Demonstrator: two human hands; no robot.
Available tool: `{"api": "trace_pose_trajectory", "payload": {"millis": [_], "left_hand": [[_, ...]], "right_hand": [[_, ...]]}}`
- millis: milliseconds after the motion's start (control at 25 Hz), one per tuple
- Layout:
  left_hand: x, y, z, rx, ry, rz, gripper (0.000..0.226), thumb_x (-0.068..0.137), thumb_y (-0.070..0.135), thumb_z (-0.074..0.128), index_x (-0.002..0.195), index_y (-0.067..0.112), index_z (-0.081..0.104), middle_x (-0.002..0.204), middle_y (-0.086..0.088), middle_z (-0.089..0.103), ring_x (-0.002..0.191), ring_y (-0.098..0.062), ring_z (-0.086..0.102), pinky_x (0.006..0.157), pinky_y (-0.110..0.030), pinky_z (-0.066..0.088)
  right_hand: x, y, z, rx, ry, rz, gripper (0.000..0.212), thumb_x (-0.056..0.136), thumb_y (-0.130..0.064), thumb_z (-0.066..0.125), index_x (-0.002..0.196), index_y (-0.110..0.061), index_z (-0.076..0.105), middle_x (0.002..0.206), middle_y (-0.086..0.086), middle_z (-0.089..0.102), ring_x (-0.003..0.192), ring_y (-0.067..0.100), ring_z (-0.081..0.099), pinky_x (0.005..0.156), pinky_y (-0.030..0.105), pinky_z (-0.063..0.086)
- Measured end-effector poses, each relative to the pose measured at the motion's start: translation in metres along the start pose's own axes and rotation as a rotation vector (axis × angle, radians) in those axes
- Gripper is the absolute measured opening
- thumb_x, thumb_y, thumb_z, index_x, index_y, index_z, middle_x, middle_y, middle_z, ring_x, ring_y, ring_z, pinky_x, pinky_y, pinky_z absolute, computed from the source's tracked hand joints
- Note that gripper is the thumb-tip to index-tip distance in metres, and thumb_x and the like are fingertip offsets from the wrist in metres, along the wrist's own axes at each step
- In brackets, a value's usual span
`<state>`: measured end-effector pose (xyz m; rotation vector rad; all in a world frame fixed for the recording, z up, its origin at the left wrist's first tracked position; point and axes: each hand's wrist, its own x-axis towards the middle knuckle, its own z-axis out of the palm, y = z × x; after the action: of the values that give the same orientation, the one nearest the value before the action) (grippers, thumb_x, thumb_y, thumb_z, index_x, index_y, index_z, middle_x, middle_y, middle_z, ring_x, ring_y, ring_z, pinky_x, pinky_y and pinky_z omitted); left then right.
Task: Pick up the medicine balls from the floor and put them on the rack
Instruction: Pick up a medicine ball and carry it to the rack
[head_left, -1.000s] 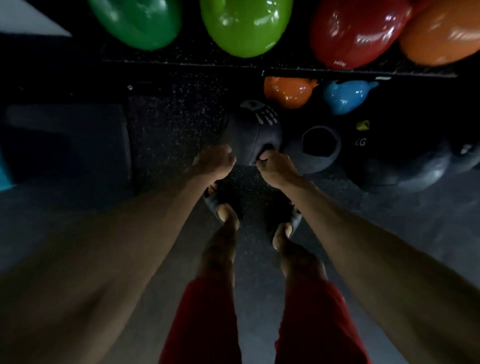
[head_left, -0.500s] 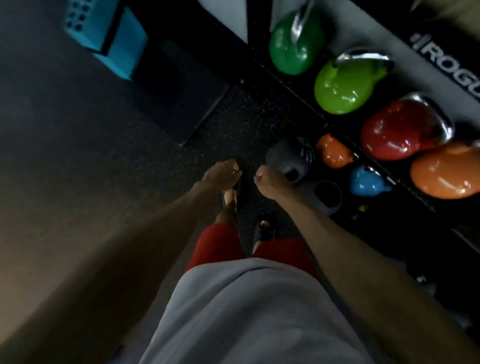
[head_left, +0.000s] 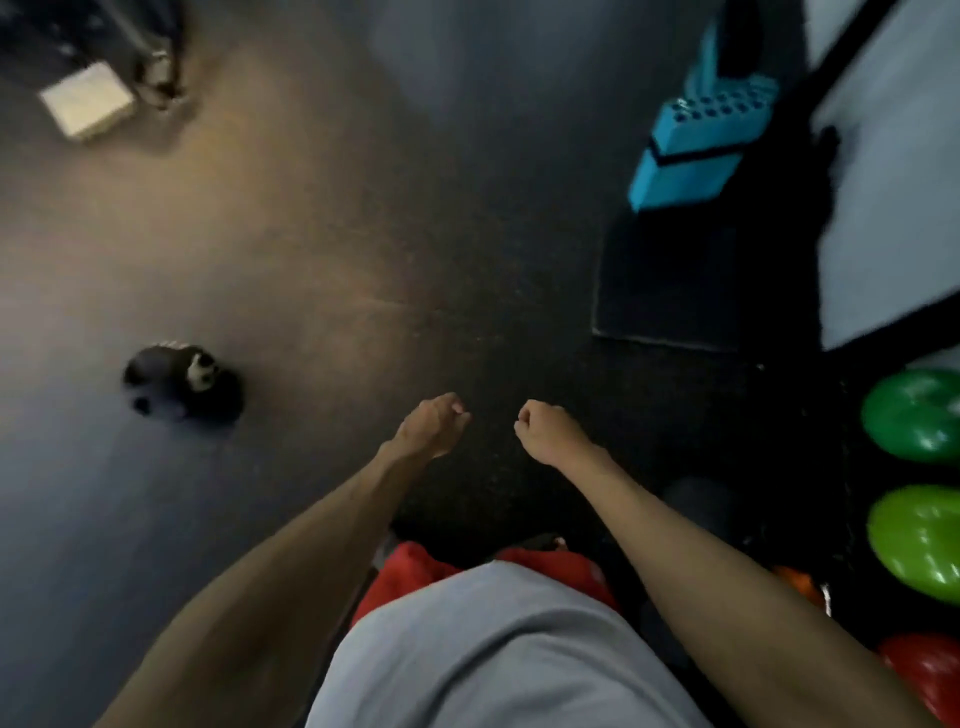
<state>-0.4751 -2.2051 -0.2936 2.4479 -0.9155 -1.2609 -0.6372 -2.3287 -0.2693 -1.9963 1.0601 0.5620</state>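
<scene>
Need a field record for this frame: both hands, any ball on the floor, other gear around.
left hand: fingers curled, holds nothing
right hand: curled like a fist, holds nothing
dark round medicine ball with white marking: on the dark gym floor, left of both hands, untouched, blurred
dark green glossy kettlebell: right edge
light green glossy kettlebell: right edge, nearer the person
red glossy kettlebell: lower right corner
blue perforated block: upper right
pale square box: upper left
</scene>
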Motion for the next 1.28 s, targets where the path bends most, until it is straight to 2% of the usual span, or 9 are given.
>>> {"api": "trace_pose_trajectory", "payload": {"millis": [120, 280, 560, 720, 960, 1080, 1280], "left_hand": [[-0.048, -0.102, -0.033, -0.056, 0.151, -0.097, 0.025, 0.098, 0.029, 0.056, 0.112, 0.010, 0.064, 0.114, -0.012, 0.071, 0.105, -0.031, 0.067, 0.089, -0.042, 0.054], [-0.111, -0.226, -0.061, -0.190, 0.278, -0.218, 0.028, 0.099, 0.033, 0.054, 0.114, 0.011, 0.064, 0.116, -0.011, 0.070, 0.106, -0.031, 0.066, 0.092, -0.042, 0.053], [-0.225, -0.419, -0.089, -0.368, 0.402, -0.422, 0.033, 0.099, 0.036, 0.052, 0.119, 0.011, 0.061, 0.117, -0.012, 0.069, 0.106, -0.030, 0.066, 0.092, -0.043, 0.054], [-0.266, -0.480, -0.088, -0.453, 0.468, -0.490, 0.031, 0.100, 0.035, 0.052, 0.118, 0.014, 0.063, 0.115, -0.010, 0.070, 0.105, -0.028, 0.066, 0.092, -0.041, 0.053], [-0.288, -0.548, -0.103, -0.570, 0.502, -0.565, 0.027, 0.100, 0.032, 0.053, 0.117, 0.014, 0.063, 0.113, -0.009, 0.070, 0.101, -0.023, 0.067, 0.090, -0.041, 0.055], [-0.278, -0.581, -0.137, -0.580, 0.496, -0.571, 0.028, 0.100, 0.032, 0.052, 0.118, 0.013, 0.062, 0.114, -0.009, 0.070, 0.102, -0.024, 0.067, 0.091, -0.042, 0.055], [-0.242, -0.639, -0.218, -0.557, 0.452, -0.556, 0.029, 0.101, 0.032, 0.051, 0.120, 0.013, 0.061, 0.114, -0.009, 0.069, 0.103, -0.024, 0.067, 0.091, -0.042, 0.055]], "right_hand": [[0.002, -0.099, 0.049, -0.143, -0.055, -0.146, 0.024, 0.104, -0.029, 0.049, 0.122, -0.018, 0.059, 0.112, 0.002, 0.065, 0.098, 0.017, 0.064, 0.084, 0.036, 0.055], [-0.001, -0.213, 0.140, -0.324, -0.129, -0.285, 0.026, 0.104, -0.030, 0.048, 0.121, -0.015, 0.060, 0.115, 0.005, 0.066, 0.104, 0.022, 0.065, 0.093, 0.045, 0.055], [-0.043, -0.378, 0.307, -0.520, -0.232, -0.462, 0.021, 0.103, -0.032, 0.049, 0.112, -0.018, 0.062, 0.111, 0.005, 0.067, 0.100, 0.023, 0.064, 0.088, 0.041, 0.054], [-0.048, -0.426, 0.359, -0.670, -0.294, -0.523, 0.024, 0.101, -0.033, 0.051, 0.110, -0.015, 0.064, 0.113, 0.010, 0.069, 0.104, 0.028, 0.065, 0.091, 0.042, 0.053], [-0.040, -0.497, 0.417, -0.768, -0.356, -0.587, 0.029, 0.101, -0.030, 0.051, 0.121, -0.014, 0.063, 0.123, 0.011, 0.066, 0.113, 0.029, 0.062, 0.092, 0.039, 0.049], [-0.017, -0.542, 0.439, -0.779, -0.361, -0.632, 0.029, 0.101, -0.030, 0.051, 0.123, -0.014, 0.062, 0.125, 0.012, 0.066, 0.116, 0.030, 0.062, 0.091, 0.038, 0.047], [0.037, -0.625, 0.469, -0.723, -0.377, -0.579, 0.029, 0.101, -0.031, 0.052, 0.122, -0.016, 0.063, 0.121, 0.009, 0.067, 0.112, 0.027, 0.063, 0.097, 0.044, 0.051]]}}
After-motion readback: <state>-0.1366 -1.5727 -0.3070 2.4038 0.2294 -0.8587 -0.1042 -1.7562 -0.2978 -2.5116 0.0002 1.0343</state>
